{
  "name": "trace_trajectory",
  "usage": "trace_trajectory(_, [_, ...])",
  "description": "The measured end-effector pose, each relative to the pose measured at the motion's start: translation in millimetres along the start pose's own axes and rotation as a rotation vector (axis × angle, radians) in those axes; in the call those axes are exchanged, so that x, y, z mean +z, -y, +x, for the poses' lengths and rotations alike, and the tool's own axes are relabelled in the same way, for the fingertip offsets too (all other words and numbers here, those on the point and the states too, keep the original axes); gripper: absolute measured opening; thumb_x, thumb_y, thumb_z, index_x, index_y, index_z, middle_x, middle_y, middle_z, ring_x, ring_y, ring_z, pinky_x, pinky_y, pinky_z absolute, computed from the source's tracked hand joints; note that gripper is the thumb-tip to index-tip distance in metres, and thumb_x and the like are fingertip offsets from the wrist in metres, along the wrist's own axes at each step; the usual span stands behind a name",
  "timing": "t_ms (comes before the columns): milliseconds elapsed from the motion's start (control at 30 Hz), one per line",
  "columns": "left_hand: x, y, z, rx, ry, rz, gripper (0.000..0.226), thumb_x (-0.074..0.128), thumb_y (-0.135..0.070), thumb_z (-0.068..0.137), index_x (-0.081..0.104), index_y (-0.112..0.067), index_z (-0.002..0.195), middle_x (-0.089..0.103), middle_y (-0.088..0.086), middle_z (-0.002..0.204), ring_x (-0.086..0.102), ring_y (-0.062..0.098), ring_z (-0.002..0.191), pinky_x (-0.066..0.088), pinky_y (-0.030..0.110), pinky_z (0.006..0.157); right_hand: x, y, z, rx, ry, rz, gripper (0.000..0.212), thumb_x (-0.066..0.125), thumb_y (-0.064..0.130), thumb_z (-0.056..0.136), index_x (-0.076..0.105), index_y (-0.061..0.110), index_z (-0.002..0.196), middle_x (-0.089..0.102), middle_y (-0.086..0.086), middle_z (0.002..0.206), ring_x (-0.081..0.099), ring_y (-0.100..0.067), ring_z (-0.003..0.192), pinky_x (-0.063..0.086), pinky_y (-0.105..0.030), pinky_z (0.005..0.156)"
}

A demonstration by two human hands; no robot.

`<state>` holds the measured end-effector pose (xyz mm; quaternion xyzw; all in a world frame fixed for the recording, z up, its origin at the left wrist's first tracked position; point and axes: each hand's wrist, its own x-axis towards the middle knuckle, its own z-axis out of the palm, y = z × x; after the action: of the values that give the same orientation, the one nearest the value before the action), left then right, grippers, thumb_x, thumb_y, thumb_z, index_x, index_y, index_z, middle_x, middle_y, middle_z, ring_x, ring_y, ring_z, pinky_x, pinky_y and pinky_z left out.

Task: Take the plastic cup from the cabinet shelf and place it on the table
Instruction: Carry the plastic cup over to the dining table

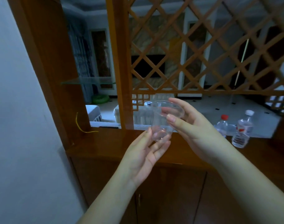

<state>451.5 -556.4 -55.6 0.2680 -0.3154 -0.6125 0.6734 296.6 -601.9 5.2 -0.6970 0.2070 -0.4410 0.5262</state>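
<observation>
A clear plastic cup (162, 122) is held in the air above the wooden cabinet shelf (108, 143), tilted slightly toward me. My right hand (191, 130) grips its rim, thumb on the near side and fingers on the far side. My left hand (146, 152) is under the cup with fingers spread, their tips touching its base. The cup looks empty.
Two plastic water bottles, one with a red cap (222, 125) and one with a white cap (242, 130), stand on the shelf at the right. A yellow wire (80, 125) lies at the left. A wooden lattice screen (202, 54) rises behind; cabinet doors (167, 199) are below.
</observation>
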Motion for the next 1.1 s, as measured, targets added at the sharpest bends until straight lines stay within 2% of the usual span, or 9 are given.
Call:
trace_trajectory(100, [8, 11, -18, -0.064, 0.05, 0.02, 0.037, 0.055, -0.028, 0.096, 0.06, -0.008, 0.126, 0.065, 0.019, 0.126, 0.062, 0.032, 0.117, 0.054, 0.038, 0.092, 2, 6, -26, 0.016, -0.046, -0.041, 0.075, 0.075, 0.046, 0.068, 0.046, 0.034, 0.136, 0.062, 0.006, 0.129, 0.058, -0.002, 0.117, 0.051, -0.02, 0.086])
trace_trajectory(267, [7, 13, -51, -0.126, 0.112, 0.027, 0.034, 0.055, -0.025, 0.095, 0.063, -0.007, 0.122, 0.066, 0.021, 0.124, 0.064, 0.033, 0.114, 0.055, 0.04, 0.091, 18, 10, -69, 0.034, -0.136, -0.078, 0.075, 0.077, 0.043, 0.072, 0.043, 0.034, 0.138, 0.062, 0.006, 0.129, 0.058, -0.004, 0.117, 0.05, -0.016, 0.085])
trace_trajectory(433, [18, 19, -81, -0.227, 0.161, 0.046, 0.037, 0.061, -0.025, 0.088, 0.066, -0.003, 0.118, 0.068, 0.022, 0.12, 0.066, 0.034, 0.11, 0.057, 0.041, 0.088, 30, 18, -117, 0.047, -0.26, -0.138, 0.078, 0.078, 0.043, 0.073, 0.039, 0.033, 0.14, 0.062, 0.009, 0.128, 0.057, -0.003, 0.118, 0.05, -0.016, 0.086])
trace_trajectory(533, [34, 32, -95, -0.309, 0.183, 0.046, 0.033, 0.057, -0.022, 0.092, 0.065, -0.001, 0.116, 0.068, 0.025, 0.118, 0.067, 0.036, 0.107, 0.059, 0.04, 0.083, 25, 26, -147, 0.051, -0.357, -0.186, 0.076, 0.078, 0.045, 0.071, 0.042, 0.031, 0.137, 0.062, 0.006, 0.128, 0.058, -0.004, 0.117, 0.05, -0.015, 0.084])
trace_trajectory(700, [70, 56, -115, -0.414, 0.323, 0.074, 0.038, 0.062, -0.023, 0.082, 0.067, -0.003, 0.114, 0.07, 0.025, 0.114, 0.067, 0.037, 0.107, 0.059, 0.041, 0.084, 11, 45, -201, 0.074, -0.461, -0.269, 0.07, 0.078, 0.048, 0.072, 0.045, 0.036, 0.133, 0.063, 0.011, 0.126, 0.057, -0.005, 0.119, 0.05, -0.021, 0.091])
trace_trajectory(833, [105, 83, -132, -0.482, 0.42, 0.101, 0.029, 0.052, -0.021, 0.099, 0.066, -0.004, 0.118, 0.07, 0.024, 0.115, 0.067, 0.035, 0.107, 0.057, 0.042, 0.086, -5, 67, -251, 0.086, -0.554, -0.345, 0.068, 0.077, 0.046, 0.075, 0.043, 0.038, 0.134, 0.063, 0.02, 0.123, 0.056, 0.0, 0.118, 0.048, -0.014, 0.088])
trace_trajectory(933, [135, 110, -151, -0.522, 0.494, 0.122, 0.03, 0.05, -0.023, 0.1, 0.066, -0.005, 0.118, 0.07, 0.022, 0.116, 0.067, 0.035, 0.108, 0.056, 0.043, 0.088, -18, 86, -296, 0.114, -0.629, -0.407, 0.065, 0.075, 0.05, 0.075, 0.043, 0.044, 0.132, 0.061, 0.023, 0.123, 0.057, 0.003, 0.115, 0.048, -0.012, 0.085])
trace_trajectory(1100, [199, 171, -198, -0.596, 0.618, 0.133, 0.028, 0.051, -0.024, 0.1, 0.071, -0.01, 0.112, 0.072, 0.017, 0.115, 0.068, 0.032, 0.108, 0.058, 0.04, 0.085, -38, 120, -392, 0.135, -0.786, -0.429, 0.063, 0.075, 0.047, 0.076, 0.044, 0.049, 0.13, 0.057, 0.019, 0.131, 0.055, 0.006, 0.115, 0.048, -0.009, 0.083])
